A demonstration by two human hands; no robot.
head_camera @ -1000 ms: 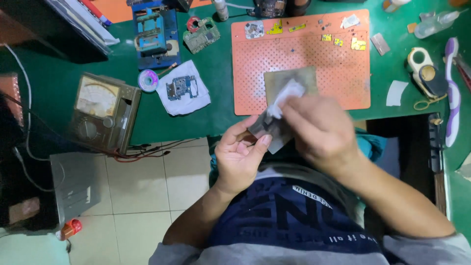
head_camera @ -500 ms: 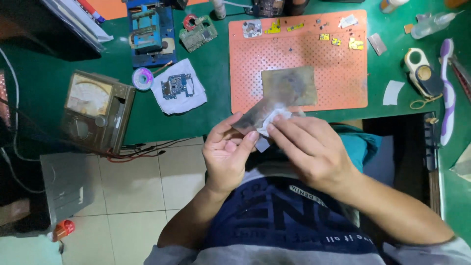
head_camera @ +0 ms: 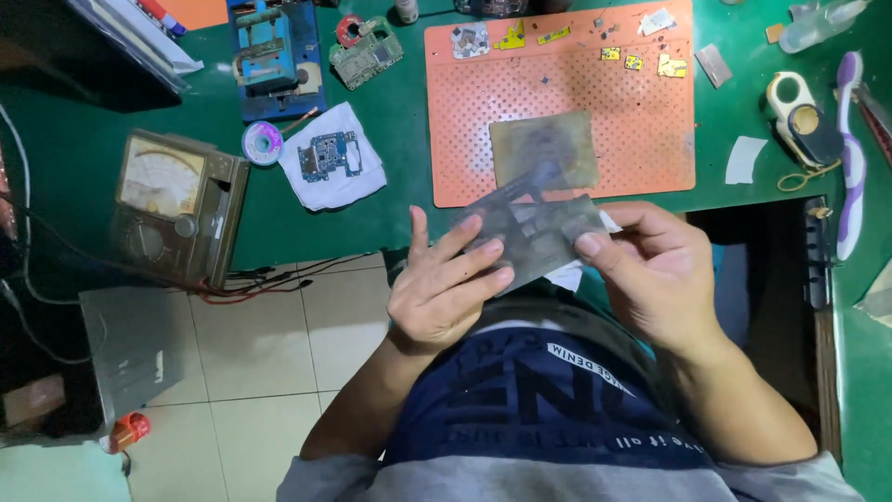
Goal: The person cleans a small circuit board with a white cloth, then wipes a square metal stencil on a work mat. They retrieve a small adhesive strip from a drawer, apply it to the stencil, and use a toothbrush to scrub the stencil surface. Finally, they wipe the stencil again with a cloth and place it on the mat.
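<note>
A person seated at a green workbench (head_camera: 390, 177) is holding a thin, grey, rectangular metal stencil sheet (head_camera: 534, 232) up between both hands, in the air just in front of the bench's near edge and above the lap. The sheet's long axis is running roughly left to right, tilting slightly upward toward the right hand.

The left hand (head_camera: 441, 293) is supporting the sheet's left end from below, its fingers (head_camera: 474, 251) lying spread and nearly straight beneath the metal rather than curled around it. The right hand (head_camera: 655, 274) is pinching the opposite end, thumb on top and fingers closing underneath, with a scrap of white tissue (head_camera: 571, 274) peeking out below the sheet. Both hands are touching the sheet, so neither is nearer; the right hand's grip looks the firmer.

Just beyond the sheet, an orange perforated silicone work mat (head_camera: 641, 130) is lying on the bench, carrying a darker square metal plate (head_camera: 544, 149) and small yellow and grey components along its far edge. To the left, a white cloth (head_camera: 358, 181) is holding a small blue circuit board (head_camera: 325, 156), with a small spool of solder wire (head_camera: 263, 142) just beside it. A brown analogue meter (head_camera: 172, 209) is sitting at the bench's left edge, and a purple toothbrush (head_camera: 850, 149) is lying well apart at the right.
</note>
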